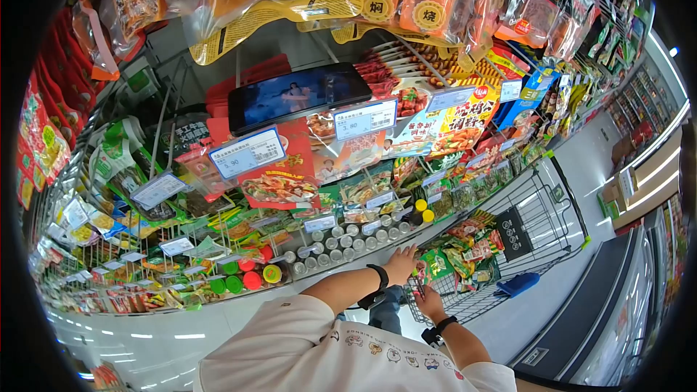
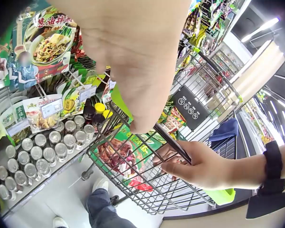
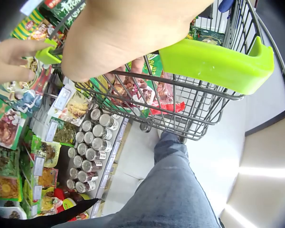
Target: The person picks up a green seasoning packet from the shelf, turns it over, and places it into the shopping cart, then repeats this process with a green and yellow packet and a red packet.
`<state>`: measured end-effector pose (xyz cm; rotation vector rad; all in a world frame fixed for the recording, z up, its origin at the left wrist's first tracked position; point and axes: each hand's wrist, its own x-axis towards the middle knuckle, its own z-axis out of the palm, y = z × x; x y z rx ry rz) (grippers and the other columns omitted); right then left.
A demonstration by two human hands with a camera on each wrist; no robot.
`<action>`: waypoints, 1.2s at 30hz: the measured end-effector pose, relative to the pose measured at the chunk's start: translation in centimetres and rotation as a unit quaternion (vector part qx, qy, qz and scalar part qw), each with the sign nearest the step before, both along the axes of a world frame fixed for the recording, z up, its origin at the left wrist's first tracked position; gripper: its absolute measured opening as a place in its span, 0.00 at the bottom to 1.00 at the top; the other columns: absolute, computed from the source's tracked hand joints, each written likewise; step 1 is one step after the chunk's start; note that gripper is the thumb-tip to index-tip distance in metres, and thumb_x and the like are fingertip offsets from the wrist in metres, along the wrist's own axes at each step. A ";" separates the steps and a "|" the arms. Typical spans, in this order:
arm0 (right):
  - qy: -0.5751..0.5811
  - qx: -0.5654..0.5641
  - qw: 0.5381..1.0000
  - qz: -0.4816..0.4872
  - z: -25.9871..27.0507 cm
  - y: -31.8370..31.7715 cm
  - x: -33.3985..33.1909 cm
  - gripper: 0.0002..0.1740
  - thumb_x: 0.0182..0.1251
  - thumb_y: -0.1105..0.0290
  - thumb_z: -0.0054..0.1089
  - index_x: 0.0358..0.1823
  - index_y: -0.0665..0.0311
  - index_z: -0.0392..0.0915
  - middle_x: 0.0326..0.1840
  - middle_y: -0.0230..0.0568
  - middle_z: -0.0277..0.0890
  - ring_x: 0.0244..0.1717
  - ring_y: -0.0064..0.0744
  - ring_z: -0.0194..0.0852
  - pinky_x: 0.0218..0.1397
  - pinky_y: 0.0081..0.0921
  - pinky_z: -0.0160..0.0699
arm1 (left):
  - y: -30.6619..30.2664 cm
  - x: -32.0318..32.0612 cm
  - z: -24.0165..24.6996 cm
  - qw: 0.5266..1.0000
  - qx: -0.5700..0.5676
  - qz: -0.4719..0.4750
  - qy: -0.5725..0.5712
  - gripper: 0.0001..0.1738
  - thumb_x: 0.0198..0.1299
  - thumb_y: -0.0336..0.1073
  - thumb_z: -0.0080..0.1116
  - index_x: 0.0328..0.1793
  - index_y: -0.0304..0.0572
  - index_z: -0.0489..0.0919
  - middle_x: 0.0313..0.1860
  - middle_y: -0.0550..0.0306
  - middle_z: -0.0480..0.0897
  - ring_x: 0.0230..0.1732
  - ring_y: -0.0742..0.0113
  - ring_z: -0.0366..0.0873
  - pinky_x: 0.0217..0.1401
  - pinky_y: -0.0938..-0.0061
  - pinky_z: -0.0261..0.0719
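The shopping cart (image 1: 534,207) stands ahead of the body with several food packets (image 1: 465,250) inside. My right hand (image 1: 430,303) grips its dark handle bar; in the left wrist view the fingers of that hand (image 2: 194,164) curl round the bar (image 2: 173,145). My left hand (image 1: 401,265) lies at the handle's other end. The right wrist view shows this hand (image 3: 14,59) with fingers fairly straight, touching the green end piece (image 3: 48,55). Near the lens there, my right hand (image 3: 128,38) covers part of the handle beside the other green end (image 3: 213,64).
Shelves of hanging packets and price tags (image 1: 367,117) run along the left. A phone-like screen (image 1: 298,94) shows among the packets. Rows of lidded cans (image 3: 92,147) line the lower shelf. A dark-edged display case (image 1: 581,305) stands at the right. Pale floor (image 1: 239,327) lies below.
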<state>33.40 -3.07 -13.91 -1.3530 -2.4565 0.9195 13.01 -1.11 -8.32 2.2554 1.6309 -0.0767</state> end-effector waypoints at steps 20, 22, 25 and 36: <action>-0.028 -0.069 0.997 -0.004 -2.7 1.0 2.1 0.18 0.56 0.56 0.48 0.32 0.66 0.72 0.31 0.54 0.74 0.34 0.54 0.71 0.39 0.43 0.70 | 4.9 2.1 3.8 0.992 -0.021 -0.121 0.042 0.09 0.41 0.34 0.55 0.31 0.45 0.81 0.35 0.52 0.81 0.36 0.56 0.79 0.37 0.65 0.76; 0.020 -0.163 0.986 -0.032 -0.1 1.8 2.9 0.24 0.57 0.48 0.49 0.36 0.65 0.73 0.32 0.51 0.75 0.36 0.50 0.74 0.40 0.39 0.71 | 7.8 2.6 5.1 0.988 -0.094 -0.120 0.025 0.12 0.45 0.39 0.52 0.33 0.44 0.81 0.35 0.50 0.80 0.38 0.54 0.78 0.40 0.61 0.76; -0.008 -0.278 0.960 0.025 1.5 5.6 5.6 0.29 0.59 0.42 0.45 0.37 0.63 0.74 0.34 0.46 0.76 0.42 0.41 0.73 0.46 0.34 0.68 | 13.0 3.0 2.1 0.986 -0.103 -0.133 -0.008 0.14 0.48 0.43 0.50 0.32 0.42 0.80 0.32 0.49 0.80 0.38 0.50 0.77 0.40 0.56 0.74; 0.095 -0.334 0.801 -0.488 -7.9 19.9 18.5 0.17 0.52 0.59 0.52 0.40 0.63 0.75 0.32 0.41 0.77 0.34 0.33 0.76 0.32 0.28 0.75 | 24.3 16.7 -9.6 0.960 -0.218 -0.113 -0.133 0.16 0.53 0.42 0.46 0.35 0.37 0.77 0.34 0.42 0.78 0.37 0.44 0.75 0.40 0.58 0.72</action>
